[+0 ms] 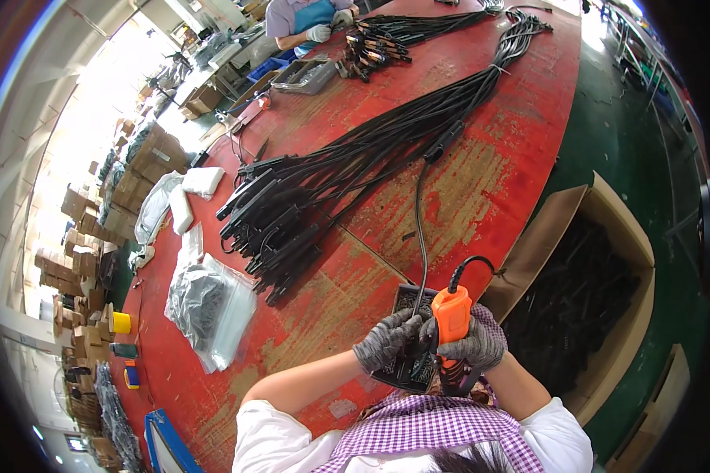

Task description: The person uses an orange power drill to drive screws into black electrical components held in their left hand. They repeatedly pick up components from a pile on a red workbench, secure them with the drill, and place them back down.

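My right hand (479, 345), in a grey glove, is wrapped around an orange electric screwdriver (452, 309) whose dark tip end points toward my body. A black cord leaves its top. My gloved left hand (386, 340) is closed on a black cable (420, 229), close beside the screwdriver. The cable runs away from me to a black housing (445, 142) lying along the bundle. Beneath my hands sits a dark tray (403, 296) of small metal screws, partly covered by them. The screwdriver's tip and the cable's near end are hard to make out.
A large bundle of black cables (386, 126) spreads over the red table (489, 185). Clear plastic bags (209, 311) lie left. At right stands an open cardboard box (644, 315) of black parts. A co-worker (304, 20) in gloves is at the far edge, near a second bundle.
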